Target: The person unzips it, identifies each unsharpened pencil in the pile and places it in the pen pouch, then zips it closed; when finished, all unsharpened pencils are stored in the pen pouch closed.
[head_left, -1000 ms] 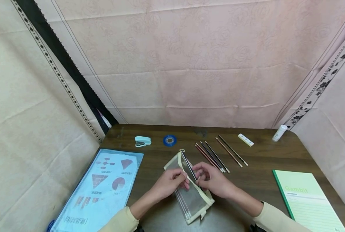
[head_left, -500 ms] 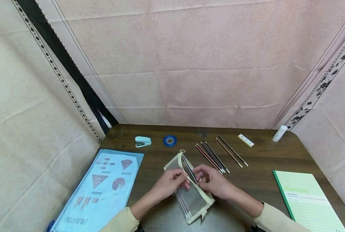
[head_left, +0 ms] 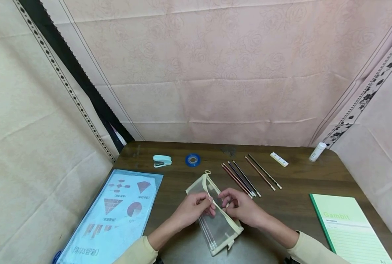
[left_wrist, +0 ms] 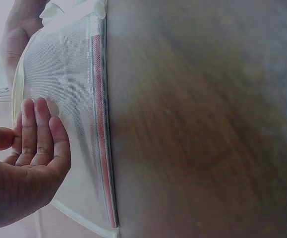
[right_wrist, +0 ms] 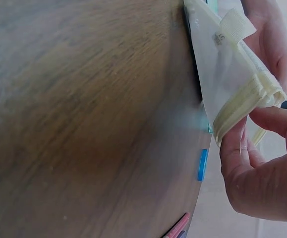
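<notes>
A mesh pencil case [head_left: 218, 228] with cream trim and a ring at its far end lies slanted before me, its long zip side parted. My left hand [head_left: 196, 206] pinches one edge of that opening between thumb and forefinger, the other fingers loosely bent. On the opposite edge my right hand [head_left: 243, 207] grips the trim with thumb and fingers, as the right wrist view also shows. Pencils [left_wrist: 101, 134], one of them red, lie along the bottom of the case behind the mesh. The inside of the opening is partly hidden by my hands.
Several pencils [head_left: 240, 179] lie beyond my right hand. Along the back are a light-blue stapler [head_left: 162, 161], blue tape [head_left: 193, 160], a white eraser [head_left: 279, 159] and a white glue stick [head_left: 318, 151]. A blue folder [head_left: 117, 216] lies left, a green notebook [head_left: 351, 223] right.
The dark pencil that stuck up out of the opening has slid down into the pencil case. Both hands have stayed almost in place, and the right one has come off the pencil.
</notes>
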The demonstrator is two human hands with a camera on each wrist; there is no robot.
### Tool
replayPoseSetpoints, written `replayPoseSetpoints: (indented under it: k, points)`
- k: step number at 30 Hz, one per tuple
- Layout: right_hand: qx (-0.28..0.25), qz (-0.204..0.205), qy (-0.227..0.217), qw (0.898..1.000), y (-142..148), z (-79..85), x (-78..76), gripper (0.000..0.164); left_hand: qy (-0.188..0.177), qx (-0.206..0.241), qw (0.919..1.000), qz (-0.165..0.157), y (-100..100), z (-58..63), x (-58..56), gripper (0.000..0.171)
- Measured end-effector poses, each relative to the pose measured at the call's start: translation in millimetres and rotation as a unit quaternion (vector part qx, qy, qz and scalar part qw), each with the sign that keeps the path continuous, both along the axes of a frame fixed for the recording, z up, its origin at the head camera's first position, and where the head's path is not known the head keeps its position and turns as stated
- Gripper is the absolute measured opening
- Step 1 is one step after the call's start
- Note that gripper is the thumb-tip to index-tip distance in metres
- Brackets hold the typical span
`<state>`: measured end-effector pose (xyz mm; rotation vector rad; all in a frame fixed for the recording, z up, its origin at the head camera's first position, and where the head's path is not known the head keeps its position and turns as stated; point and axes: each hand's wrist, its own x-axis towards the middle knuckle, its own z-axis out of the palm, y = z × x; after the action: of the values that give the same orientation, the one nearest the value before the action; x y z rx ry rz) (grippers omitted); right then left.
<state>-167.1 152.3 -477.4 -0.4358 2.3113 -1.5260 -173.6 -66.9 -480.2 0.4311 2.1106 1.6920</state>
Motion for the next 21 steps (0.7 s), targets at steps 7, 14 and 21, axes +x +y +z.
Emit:
replayPoseSetpoints:
  k: [7,14,21]
  points:
    - [-0.008,-0.004,0.006,1.0,0,0.9,0.0,0.04,0.0,0.0,1.0,-0.001,0,0.3,0.6,0.029]
    - [-0.017,-0.013,0.023,1.0,4,3.2,-3.0,0.033,0.002,-0.005,1.0,0.0,-1,-1.7,0.3,0.028]
    - [-0.012,-0.04,0.05,0.998,11,10.4,-6.7,0.033,0.003,-0.002,1.0,0.001,-1,-1.3,0.6,0.028]
